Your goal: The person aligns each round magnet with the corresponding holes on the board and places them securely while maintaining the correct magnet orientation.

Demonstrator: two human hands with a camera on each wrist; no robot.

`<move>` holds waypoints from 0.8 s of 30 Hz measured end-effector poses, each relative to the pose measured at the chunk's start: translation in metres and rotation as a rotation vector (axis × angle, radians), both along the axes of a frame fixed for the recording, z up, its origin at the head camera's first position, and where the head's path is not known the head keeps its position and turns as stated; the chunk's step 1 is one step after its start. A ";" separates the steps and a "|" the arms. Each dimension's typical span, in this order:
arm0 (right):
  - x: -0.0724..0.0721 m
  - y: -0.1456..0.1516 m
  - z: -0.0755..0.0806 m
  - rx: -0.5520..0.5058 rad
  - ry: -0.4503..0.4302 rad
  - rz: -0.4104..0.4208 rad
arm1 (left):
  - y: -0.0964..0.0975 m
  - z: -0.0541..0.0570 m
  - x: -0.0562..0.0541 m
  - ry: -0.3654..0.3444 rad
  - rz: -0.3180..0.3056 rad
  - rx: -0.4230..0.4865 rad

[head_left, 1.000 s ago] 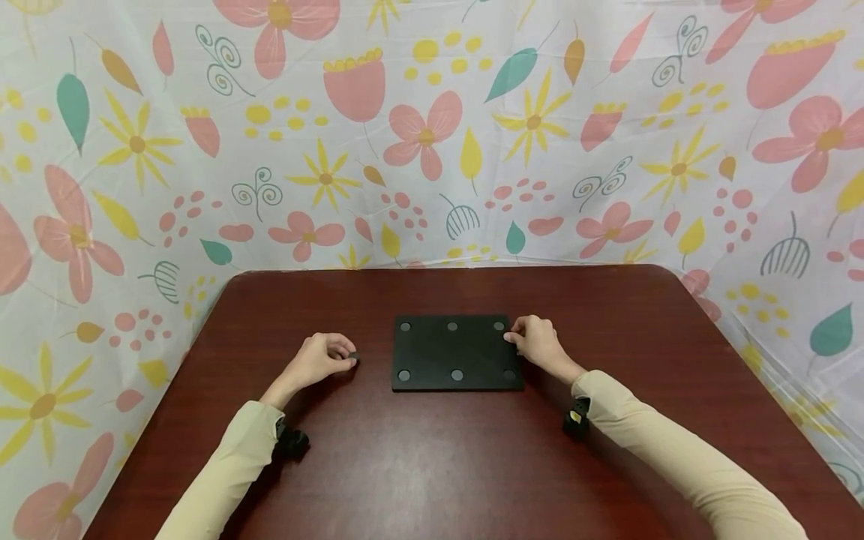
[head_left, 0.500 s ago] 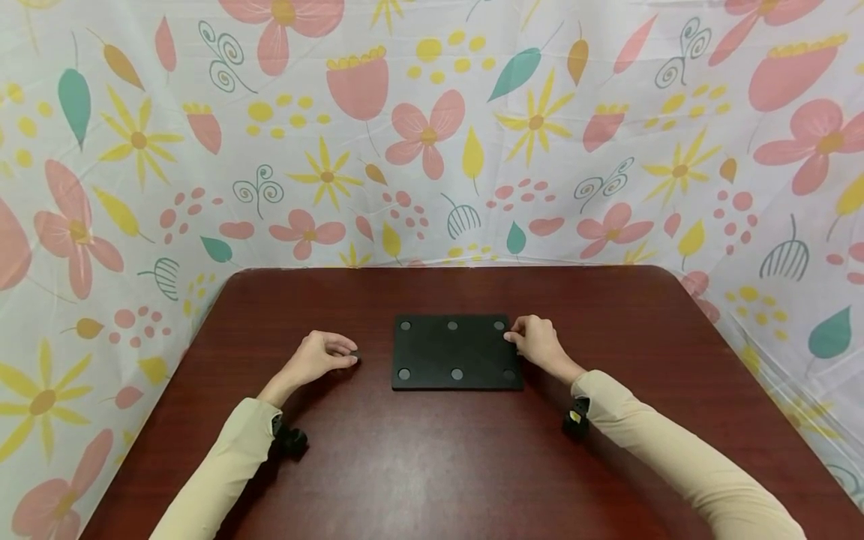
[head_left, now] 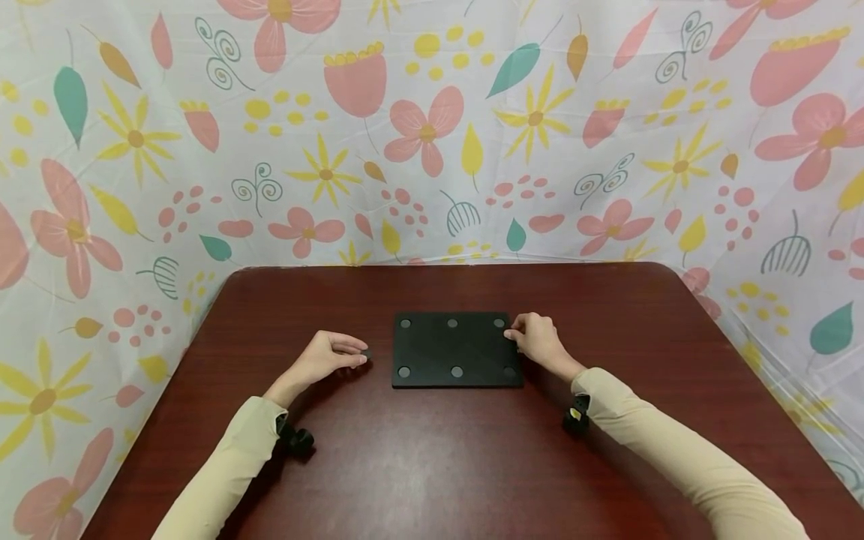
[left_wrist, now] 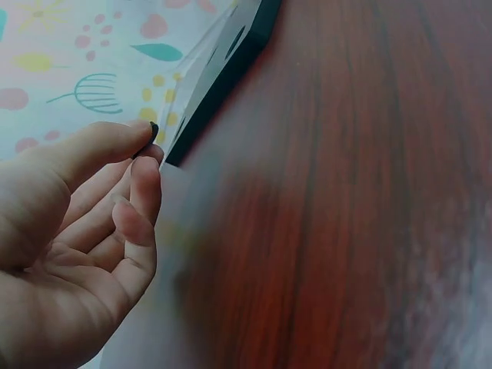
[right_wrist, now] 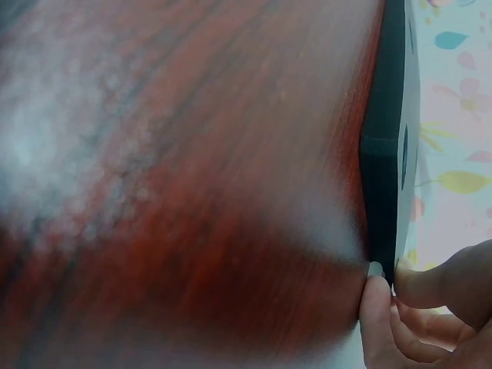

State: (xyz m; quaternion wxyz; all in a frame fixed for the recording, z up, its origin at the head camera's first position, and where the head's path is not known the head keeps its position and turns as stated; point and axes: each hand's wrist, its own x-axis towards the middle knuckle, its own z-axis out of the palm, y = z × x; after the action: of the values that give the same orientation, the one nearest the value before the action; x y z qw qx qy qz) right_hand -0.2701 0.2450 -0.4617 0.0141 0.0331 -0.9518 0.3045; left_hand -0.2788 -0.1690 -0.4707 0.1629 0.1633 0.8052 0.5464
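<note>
My left hand (head_left: 324,358) is just left of a flat black rectangular board (head_left: 432,349), apart from it. Between thumb and fingertips it pinches a small dark disc (left_wrist: 154,130), held edge-on in the left wrist view. On the board, several round grey spots (head_left: 457,372) run in two rows; whether they are recesses or inset discs I cannot tell. The lower right spot (head_left: 509,371) looks darker than the others. At the board's right edge my right hand (head_left: 538,341) pinches the rim, thumb on the top face and a finger against the side (right_wrist: 375,296).
Both the board and my forearms are over a glossy reddish-brown table (head_left: 432,457) with rounded far corners. Behind and beside it hangs a white curtain (head_left: 432,202) printed with flowers and leaves. Each wrist carries a small black camera (head_left: 298,442).
My left hand has shifted slightly right, toward the board, carrying the small dark disc. The right hand and the board stay in place.
</note>
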 end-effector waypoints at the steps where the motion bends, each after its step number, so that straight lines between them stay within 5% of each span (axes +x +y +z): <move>1: 0.000 0.000 0.000 -0.001 -0.001 -0.001 | 0.002 0.000 0.000 -0.001 0.002 0.001; 19: 0.003 -0.001 0.001 0.003 0.000 0.006 | 0.023 -0.002 0.005 0.011 -0.047 0.028; 24: 0.002 -0.001 0.001 0.005 0.001 0.004 | 0.026 0.006 0.011 0.009 -0.057 0.020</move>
State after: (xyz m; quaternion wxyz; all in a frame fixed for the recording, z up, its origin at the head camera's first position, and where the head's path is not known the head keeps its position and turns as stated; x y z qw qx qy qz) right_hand -0.2679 0.2443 -0.4603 0.0140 0.0352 -0.9525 0.3022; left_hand -0.2678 -0.1426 -0.4652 0.1731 0.1902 0.7955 0.5487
